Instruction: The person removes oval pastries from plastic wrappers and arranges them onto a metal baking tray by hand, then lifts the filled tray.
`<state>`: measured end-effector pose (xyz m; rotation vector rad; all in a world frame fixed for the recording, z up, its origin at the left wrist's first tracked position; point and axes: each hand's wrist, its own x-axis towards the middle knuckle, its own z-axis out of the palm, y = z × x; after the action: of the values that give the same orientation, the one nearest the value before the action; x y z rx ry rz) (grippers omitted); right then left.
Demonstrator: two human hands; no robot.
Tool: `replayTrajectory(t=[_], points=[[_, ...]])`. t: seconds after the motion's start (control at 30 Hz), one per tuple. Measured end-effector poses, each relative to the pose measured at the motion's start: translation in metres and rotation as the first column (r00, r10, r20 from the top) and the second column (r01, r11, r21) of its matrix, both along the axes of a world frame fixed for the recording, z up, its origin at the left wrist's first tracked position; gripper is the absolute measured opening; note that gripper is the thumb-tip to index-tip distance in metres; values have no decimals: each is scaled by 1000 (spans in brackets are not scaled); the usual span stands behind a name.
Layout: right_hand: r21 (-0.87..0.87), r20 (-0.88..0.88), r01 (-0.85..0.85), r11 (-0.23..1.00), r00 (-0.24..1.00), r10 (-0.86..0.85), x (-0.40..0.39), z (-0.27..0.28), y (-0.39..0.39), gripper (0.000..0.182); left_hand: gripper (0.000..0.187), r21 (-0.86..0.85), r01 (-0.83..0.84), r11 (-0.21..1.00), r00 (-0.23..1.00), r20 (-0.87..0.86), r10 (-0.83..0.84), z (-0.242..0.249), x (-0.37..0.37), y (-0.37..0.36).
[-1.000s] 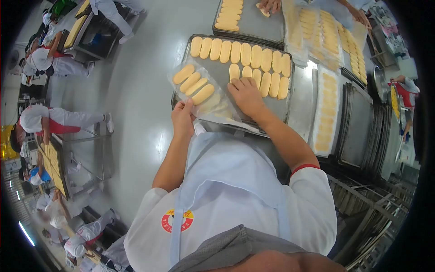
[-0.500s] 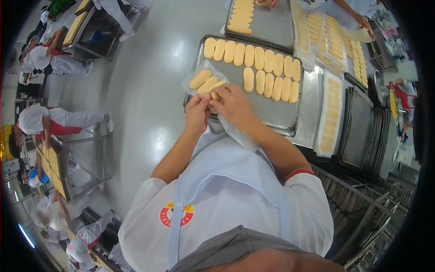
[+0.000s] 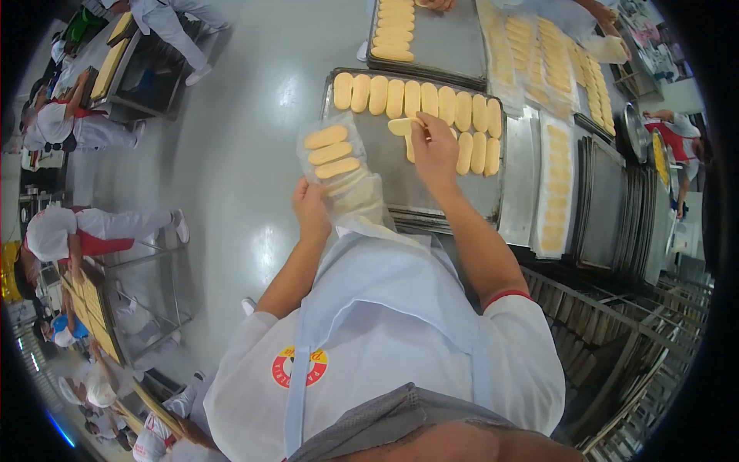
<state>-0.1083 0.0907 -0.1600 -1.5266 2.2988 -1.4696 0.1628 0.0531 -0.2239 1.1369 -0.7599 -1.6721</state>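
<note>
My right hand (image 3: 436,150) is closed around one end of a pale yellow ladyfinger (image 3: 402,125), held sideways above the dark baking tray (image 3: 379,146). Beneath it and to the right lie two rows of ladyfingers, the nearer row partly hidden by that hand. At the tray's left side, my left hand (image 3: 311,208) pinches the edge of a translucent paper sheet (image 3: 356,194). Three ladyfingers (image 3: 326,137) rest on the upper part of the sheet, and its lower part drapes bare and creased toward my apron (image 3: 377,269).
Beyond sits a second tray (image 3: 454,42) with a column of ladyfingers and another person's hand (image 3: 437,5). Paper sheets of ladyfingers (image 3: 554,185) lie to the right, beside stacked trays (image 3: 604,208) and a metal rack (image 3: 616,331). Co-workers stand at tables (image 3: 92,308) on the left.
My hands were together at the paper; now they are apart. The right hand has moved up and right over the tray with a ladyfinger, while the left stays at the paper's edge.
</note>
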Motion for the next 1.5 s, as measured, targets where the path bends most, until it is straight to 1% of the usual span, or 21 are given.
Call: replayTrajectory(t=[0.03, 0.07, 0.1, 0.17, 0.27, 0.3, 0.37, 0.47, 0.57, 0.67, 0.77, 0.87, 0.97, 1.07, 1.17, 1.2, 1.27, 1.37, 1.43, 1.47, 1.5], points=[[-8, -216, -56, 998, 975, 53, -4, -8, 1, 28, 13, 0, -5, 1000, 1000, -10, 5, 2, 5, -1], [-3, -422, -112, 994, 901, 101, -7, -15, 2, 29, 12, -1, -11, 1000, 1000, -20, 11, 3, 8, 0], [76, -464, -185, 980, 863, 199, -8, -22, 7, 30, 6, 3, -13, 1000, 1000, 21, 13, 3, 8, 2], [239, -519, -312, 919, 759, 393, -1, -23, 21, 32, 6, 7, -17, 1000, 995, 102, 16, 40, -5, 6], [294, -511, -309, 905, 749, 422, 12, -13, 32, 30, 5, 65, -15, 998, 997, -71, 20, 20, 3, 1], [289, -526, -297, 910, 745, 410, 11, -17, 32, 30, 6, 79, -44, 996, 998, -51, 49, 14, 3, 2], [276, -553, -272, 922, 740, 384, 8, -29, 30, 30, 9, 104, -102, 989, 995, -5, 103, 37, -8, 0], [273, -586, -212, 938, 737, 337, 6, -32, 25, 32, 10, 120, -6, 993, 999, 40, 1, 41, 0, -5], [238, -528, -227, 944, 786, 322, 11, -19, 25, 34, 8, 57, 2, 998, 1000, -16, -2, 32, 0, -7], [134, -276, -337, 932, 890, 362, 35, 2, 21, 36, 7, 35, 47, 998, 999, -2, -47, 41, -6, 1], [62, -129, -431, 900, 891, 436, 69, 33, 12, 40, 9, -36, 114, 993, 993, 21, -114, 40, -15, 5], [152, 19, -485, 861, 873, 488, 77, 22, 1, 41, 7, -67, 108, 992, 993, -42, -110, 42, -22, 0], [179, 0, -476, 861, 875, 484, 70, 14, -5, 36, 8, -37, 195, 980, 977, -80, -197, 50, -17, -3], [56, 78, -397, 916, 917, 392, 68, 6, -4, 29, 9, -74, 199, 977, 970, -124, -207, 39, -16, -3], [196, 175, -234, 952, 964, 201, 53, 9, -9, 24, 12, 2, 41, 999, 985, -166, -40, 40, -17, -3], [197, 264, -169, 966, 958, 114, 45, 7, -12, 23, 10, -17, 45, 999, 983, -178, -48, 33, -11, -4], [217, 433, -38, 976, 899, -61, 31, 5, -21, 22, 8, -57, 54, 997, 978, -201, -64, 15, 9, -11], [79, 596, 43, 996, 799, -82, 17, 18, -26, 23, 9, -61, 7, 998, 963, -270, -23, 12, 22, -16], [-8, 226, 7, 1000, 974, -5, 10, 1, -29, 23, 9, -10, -26, 1000, 969, -248, 22, 20, 22, -19], [-44, 21, -24, 999, 999, 25, 7, -6, -29, 24, 9, 14, -43, 999, 971, -236, 45, 26, 21, -19], [48, -167, -155, 987, 973, 161, 5, -13, -25, 24, 9, -1, -37, 999, 973, -227, 36, 29, 21, -19]])
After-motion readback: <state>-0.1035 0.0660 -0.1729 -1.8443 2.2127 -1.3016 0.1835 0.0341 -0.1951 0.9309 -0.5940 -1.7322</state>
